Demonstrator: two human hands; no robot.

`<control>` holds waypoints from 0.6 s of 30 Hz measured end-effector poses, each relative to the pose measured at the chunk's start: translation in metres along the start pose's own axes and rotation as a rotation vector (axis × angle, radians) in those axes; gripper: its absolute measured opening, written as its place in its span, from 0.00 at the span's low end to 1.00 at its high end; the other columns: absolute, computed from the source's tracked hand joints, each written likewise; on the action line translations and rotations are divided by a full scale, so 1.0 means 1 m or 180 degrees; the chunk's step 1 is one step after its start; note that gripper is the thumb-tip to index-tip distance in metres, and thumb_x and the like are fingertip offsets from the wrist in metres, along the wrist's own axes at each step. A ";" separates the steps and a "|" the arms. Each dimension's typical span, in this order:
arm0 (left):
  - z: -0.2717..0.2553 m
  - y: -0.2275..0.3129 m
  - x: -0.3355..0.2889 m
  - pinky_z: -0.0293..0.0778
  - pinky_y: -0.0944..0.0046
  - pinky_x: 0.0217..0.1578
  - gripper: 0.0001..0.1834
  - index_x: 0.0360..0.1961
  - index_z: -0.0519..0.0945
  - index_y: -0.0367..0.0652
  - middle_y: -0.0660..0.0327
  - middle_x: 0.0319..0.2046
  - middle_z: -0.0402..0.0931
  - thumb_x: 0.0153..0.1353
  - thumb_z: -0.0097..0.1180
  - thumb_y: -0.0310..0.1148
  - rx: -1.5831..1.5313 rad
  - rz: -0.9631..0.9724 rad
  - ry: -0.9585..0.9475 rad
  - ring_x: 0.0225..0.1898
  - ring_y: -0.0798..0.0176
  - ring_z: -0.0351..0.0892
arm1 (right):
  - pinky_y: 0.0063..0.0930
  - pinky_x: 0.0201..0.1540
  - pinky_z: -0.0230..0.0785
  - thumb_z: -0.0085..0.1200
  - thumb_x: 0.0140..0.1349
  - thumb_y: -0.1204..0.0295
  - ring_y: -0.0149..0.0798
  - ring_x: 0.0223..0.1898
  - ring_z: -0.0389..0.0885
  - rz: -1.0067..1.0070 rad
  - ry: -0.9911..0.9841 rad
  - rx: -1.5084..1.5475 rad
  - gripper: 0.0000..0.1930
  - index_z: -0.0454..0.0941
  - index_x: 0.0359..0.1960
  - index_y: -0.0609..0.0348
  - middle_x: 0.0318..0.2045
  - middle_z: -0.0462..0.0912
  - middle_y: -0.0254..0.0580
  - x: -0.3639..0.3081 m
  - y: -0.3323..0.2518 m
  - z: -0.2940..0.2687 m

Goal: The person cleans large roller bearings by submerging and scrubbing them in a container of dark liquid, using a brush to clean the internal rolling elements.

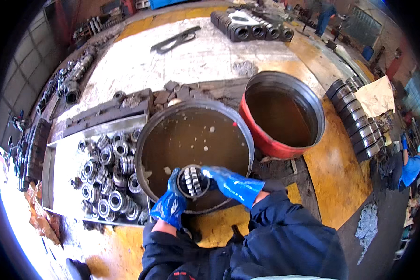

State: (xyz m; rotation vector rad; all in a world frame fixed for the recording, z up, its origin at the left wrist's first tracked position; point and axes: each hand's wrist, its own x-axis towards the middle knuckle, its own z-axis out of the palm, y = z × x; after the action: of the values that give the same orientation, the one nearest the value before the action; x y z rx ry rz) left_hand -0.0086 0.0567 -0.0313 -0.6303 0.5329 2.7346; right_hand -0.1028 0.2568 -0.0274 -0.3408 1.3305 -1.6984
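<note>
A round roller bearing (192, 181), with rows of shiny rollers showing inside a dark ring, is held over the near side of a wide round tub (143, 175) of brown liquid. My left hand (170, 204), in a blue rubber glove, grips the bearing's left edge. On the right edge, the fingers of my right hand (233, 184), gloved the same, close against the ring. Left of the tub, a shallow metal tray (49, 179) carries a heap of steel bearings (106, 155).
A red drum (261, 135) with brown liquid stands right of the tub. Further right is a row of large metal rings (357, 120). Dark cylindrical parts (252, 31) sit at the back. A person in blue (411, 168) is at the far right.
</note>
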 end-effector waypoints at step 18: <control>0.006 -0.010 0.025 0.80 0.45 0.46 0.29 0.50 0.80 0.39 0.50 0.42 0.84 0.72 0.37 0.54 -0.0400 0.0328 0.0808 0.40 0.48 0.84 | 0.32 0.50 0.71 0.50 0.69 0.48 0.37 0.43 0.81 0.0678 0.0483 0.1178 0.27 0.79 0.55 0.60 0.44 0.85 0.41 0.018 0.026 -0.038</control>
State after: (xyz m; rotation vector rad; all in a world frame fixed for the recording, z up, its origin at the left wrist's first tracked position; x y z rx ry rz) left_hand -0.0284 0.0726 -0.0411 -1.0177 0.4630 2.8181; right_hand -0.1257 0.2661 -0.0702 0.1411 1.0841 -1.7688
